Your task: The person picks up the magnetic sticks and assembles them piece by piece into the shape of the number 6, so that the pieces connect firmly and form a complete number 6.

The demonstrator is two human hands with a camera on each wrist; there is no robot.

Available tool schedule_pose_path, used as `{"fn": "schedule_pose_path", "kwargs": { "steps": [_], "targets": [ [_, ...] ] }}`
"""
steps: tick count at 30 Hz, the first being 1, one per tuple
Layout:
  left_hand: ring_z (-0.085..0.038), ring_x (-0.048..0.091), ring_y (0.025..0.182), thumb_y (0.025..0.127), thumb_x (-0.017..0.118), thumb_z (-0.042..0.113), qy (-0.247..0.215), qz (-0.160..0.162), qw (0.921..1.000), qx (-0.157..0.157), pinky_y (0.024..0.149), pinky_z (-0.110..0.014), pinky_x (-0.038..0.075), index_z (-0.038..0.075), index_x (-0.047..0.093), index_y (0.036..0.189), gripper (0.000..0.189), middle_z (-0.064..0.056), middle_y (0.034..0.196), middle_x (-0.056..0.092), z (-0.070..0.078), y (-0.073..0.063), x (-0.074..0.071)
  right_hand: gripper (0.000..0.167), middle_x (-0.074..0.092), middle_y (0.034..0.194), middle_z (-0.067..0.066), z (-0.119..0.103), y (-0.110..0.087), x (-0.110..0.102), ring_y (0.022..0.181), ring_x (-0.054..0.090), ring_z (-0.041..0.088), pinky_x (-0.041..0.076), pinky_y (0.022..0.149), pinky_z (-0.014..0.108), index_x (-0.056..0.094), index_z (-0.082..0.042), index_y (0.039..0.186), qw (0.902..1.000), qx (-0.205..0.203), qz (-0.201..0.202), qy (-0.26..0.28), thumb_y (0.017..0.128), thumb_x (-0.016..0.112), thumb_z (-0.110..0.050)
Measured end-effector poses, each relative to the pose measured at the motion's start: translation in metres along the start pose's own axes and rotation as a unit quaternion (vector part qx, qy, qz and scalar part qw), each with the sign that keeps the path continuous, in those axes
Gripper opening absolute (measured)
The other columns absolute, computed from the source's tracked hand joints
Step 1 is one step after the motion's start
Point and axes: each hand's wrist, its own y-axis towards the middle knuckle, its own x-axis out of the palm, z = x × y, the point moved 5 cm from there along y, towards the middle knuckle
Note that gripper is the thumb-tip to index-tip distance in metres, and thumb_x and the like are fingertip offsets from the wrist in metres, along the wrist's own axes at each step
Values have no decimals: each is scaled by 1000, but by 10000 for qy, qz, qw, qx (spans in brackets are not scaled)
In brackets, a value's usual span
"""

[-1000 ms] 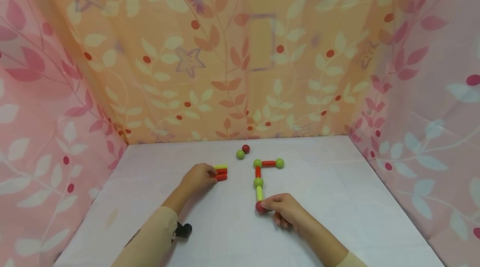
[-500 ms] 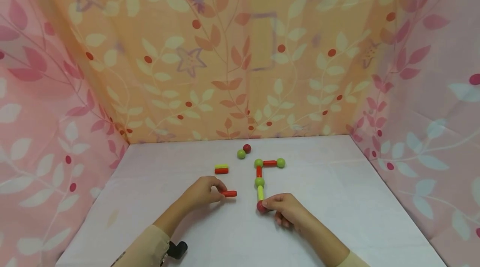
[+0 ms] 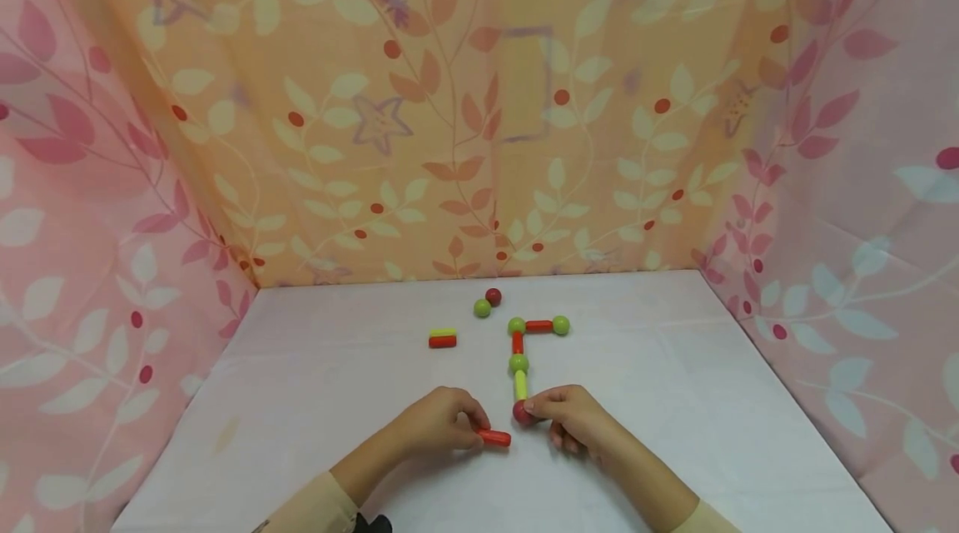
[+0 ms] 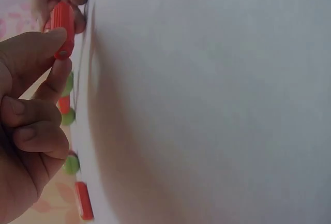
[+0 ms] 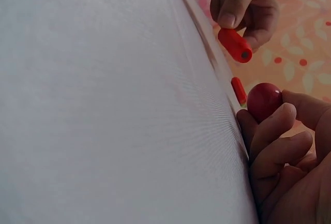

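Between thumb and finger, my left hand (image 3: 442, 420) pinches a red rod (image 3: 495, 438) with ridged sides, seen close up in the left wrist view as a red rod (image 4: 63, 27). Its free end points toward a dark red ball (image 3: 522, 412), a short gap away. My right hand (image 3: 577, 420) pinches that red ball (image 5: 264, 102) at the near end of a chain. From the ball the chain runs back through a yellow-green rod (image 3: 520, 386), a green ball (image 3: 519, 363), a red rod (image 3: 518, 343) and a corner green ball (image 3: 517, 326). There it turns right along another red rod (image 3: 539, 326) to a green ball (image 3: 561, 325).
Left of the chain, a yellow-green rod (image 3: 443, 332) and a red rod (image 3: 443, 342) lie side by side. Behind them sit a loose green ball (image 3: 483, 308) and a dark red ball (image 3: 493, 296). Patterned cloth walls (image 3: 479, 183) border the white table (image 3: 315, 366).
My left hand has taken one red rod from the group on the left and carried it toward me and right, near the chain's red ball. My right hand has stayed on that ball.
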Motion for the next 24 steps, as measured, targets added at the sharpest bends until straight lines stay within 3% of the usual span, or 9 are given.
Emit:
{"fn": "schedule_pose_path", "kwargs": {
  "steps": [9, 24],
  "targets": [
    [-3, 53, 74, 70, 78, 31, -259, -161, 9995, 128, 63, -22, 44, 34, 68, 82, 15, 20, 80, 60, 16, 7, 18, 38, 68, 91, 11, -2, -1, -1, 36, 38, 10, 28, 33, 22, 70, -14, 99, 9999, -114, -73, 40, 76, 68, -45],
    [0, 53, 73, 71, 78, 31, -61, -289, 9996, 26, 66, -22, 43, 34, 69, 82, 14, 22, 76, 60, 23, 15, 31, 38, 68, 92, 12, -3, -3, -1, 36, 38, 9, 28, 32, 21, 70, -12, 99, 9998, -164, -50, 97, 77, 69, -43]
  ]
}}
